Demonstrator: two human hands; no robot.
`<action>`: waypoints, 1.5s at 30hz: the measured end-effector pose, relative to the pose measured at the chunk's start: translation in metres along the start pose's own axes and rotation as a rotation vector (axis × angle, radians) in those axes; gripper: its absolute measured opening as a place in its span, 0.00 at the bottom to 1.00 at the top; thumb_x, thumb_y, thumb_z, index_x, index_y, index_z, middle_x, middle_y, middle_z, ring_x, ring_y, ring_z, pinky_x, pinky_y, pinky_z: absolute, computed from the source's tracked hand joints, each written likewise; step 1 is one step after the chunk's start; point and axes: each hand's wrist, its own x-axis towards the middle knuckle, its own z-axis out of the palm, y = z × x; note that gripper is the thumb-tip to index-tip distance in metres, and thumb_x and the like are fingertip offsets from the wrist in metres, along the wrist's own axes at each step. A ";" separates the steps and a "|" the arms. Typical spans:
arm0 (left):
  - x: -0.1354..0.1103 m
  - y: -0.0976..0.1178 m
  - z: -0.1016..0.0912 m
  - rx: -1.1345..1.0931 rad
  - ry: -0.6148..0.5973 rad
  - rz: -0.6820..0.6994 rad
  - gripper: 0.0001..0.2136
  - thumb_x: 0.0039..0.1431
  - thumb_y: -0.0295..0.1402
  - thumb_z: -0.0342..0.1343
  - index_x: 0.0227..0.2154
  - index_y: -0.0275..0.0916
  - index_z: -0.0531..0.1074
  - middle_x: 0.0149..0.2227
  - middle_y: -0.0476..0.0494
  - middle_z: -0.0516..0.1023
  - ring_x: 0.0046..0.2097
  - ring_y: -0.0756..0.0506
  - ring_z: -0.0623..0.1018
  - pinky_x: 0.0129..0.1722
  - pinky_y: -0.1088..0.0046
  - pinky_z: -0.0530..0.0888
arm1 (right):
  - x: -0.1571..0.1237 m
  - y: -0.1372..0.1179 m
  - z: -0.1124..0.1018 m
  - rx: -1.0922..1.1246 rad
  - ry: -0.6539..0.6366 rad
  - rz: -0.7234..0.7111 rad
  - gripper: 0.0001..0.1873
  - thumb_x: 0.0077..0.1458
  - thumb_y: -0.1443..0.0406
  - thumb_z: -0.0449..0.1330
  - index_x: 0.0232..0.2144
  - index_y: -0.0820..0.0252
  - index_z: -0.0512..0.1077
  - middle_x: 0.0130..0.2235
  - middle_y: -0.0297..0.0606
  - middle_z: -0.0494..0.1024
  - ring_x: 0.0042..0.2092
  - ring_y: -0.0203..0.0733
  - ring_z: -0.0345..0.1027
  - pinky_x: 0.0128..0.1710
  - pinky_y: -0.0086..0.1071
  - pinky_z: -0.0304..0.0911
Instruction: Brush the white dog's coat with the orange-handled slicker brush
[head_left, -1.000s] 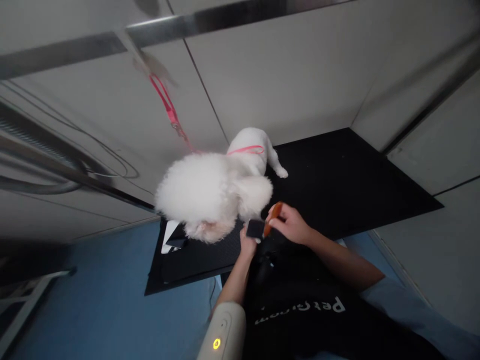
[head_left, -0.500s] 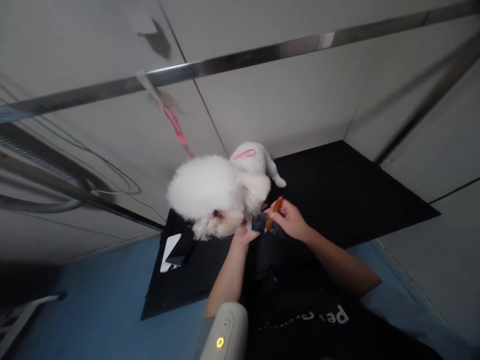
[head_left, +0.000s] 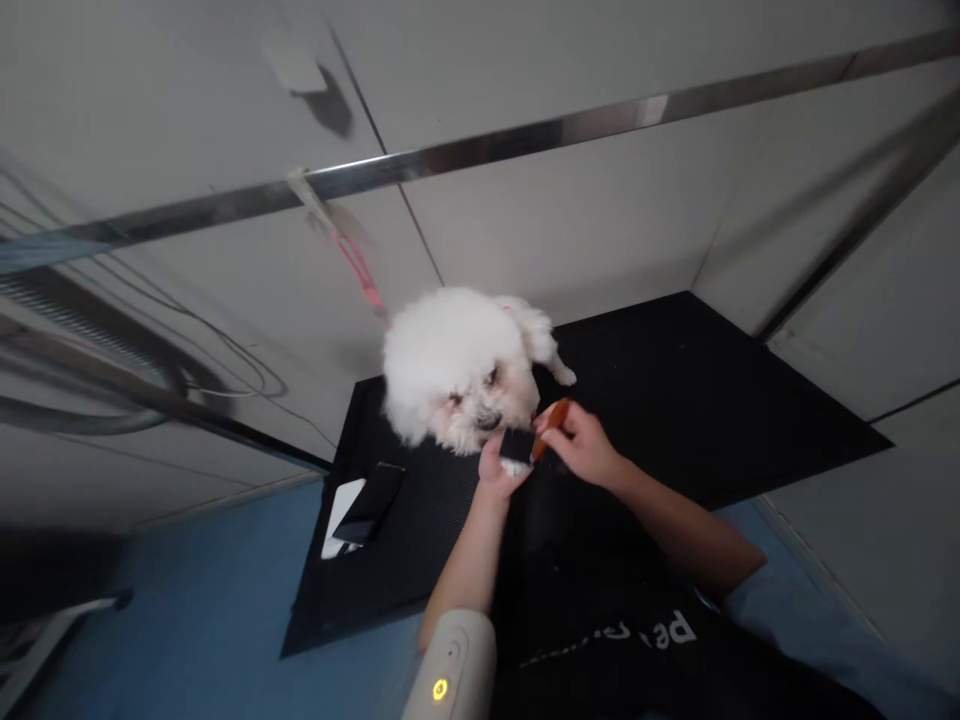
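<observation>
Pale wall panels (head_left: 540,230) back a black bench (head_left: 712,400) where a fluffy white dog (head_left: 457,370), head lowered, faces the person. Far to the left of the dog, as the person looks on, a grey hose (head_left: 90,423) runs along the wall, with blue floor (head_left: 202,580) below. Closer to the dog on that side, a black item (head_left: 371,505) overlaps a white one (head_left: 343,505) on the bench; a shifting dog could nudge either over the edge. Up and behind the dog to the left, a pink leash (head_left: 367,284) hangs from a metal rail (head_left: 487,147); a sharp step away could pull it taut and jerk the animal.

Just below the dog's muzzle is the left hand (head_left: 501,475), partly hidden by a brush (head_left: 541,445). White fur, possibly a paw, shows at the palm, but whether the fingers are closed on it cannot be told. The brush lies close to the dog's muzzle, its dark head over the left hand; contact with the muzzle is unclear. Right of the dog's face, the right hand (head_left: 585,445) is clasped around the orange handle. A sudden dip or turn by the dog could drive its nose or an eye into the brush, while a paw tugged loose, if one is held, could leave the brush scraping bare fingers.
</observation>
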 end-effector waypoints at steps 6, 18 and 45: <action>-0.005 -0.002 0.002 -0.063 0.022 -0.033 0.20 0.59 0.37 0.53 0.52 0.34 0.72 0.52 0.34 0.78 0.62 0.36 0.70 0.63 0.54 0.66 | -0.002 0.011 -0.004 -0.037 0.209 0.019 0.11 0.55 0.57 0.61 0.37 0.55 0.69 0.37 0.38 0.80 0.39 0.43 0.76 0.43 0.39 0.72; -0.003 -0.007 0.004 -0.102 0.089 -0.027 0.14 0.60 0.38 0.54 0.43 0.35 0.76 0.42 0.37 0.82 0.49 0.38 0.79 0.57 0.57 0.72 | -0.002 0.031 -0.001 0.020 0.020 0.072 0.11 0.53 0.58 0.61 0.37 0.56 0.69 0.34 0.36 0.79 0.36 0.42 0.75 0.40 0.37 0.72; -0.010 -0.049 -0.001 0.228 0.173 0.160 0.21 0.40 0.41 0.71 0.36 0.35 0.76 0.34 0.42 0.81 0.34 0.45 0.80 0.39 0.68 0.77 | -0.009 0.036 -0.015 0.045 0.242 0.103 0.16 0.51 0.55 0.61 0.38 0.55 0.66 0.34 0.37 0.78 0.37 0.43 0.75 0.40 0.38 0.71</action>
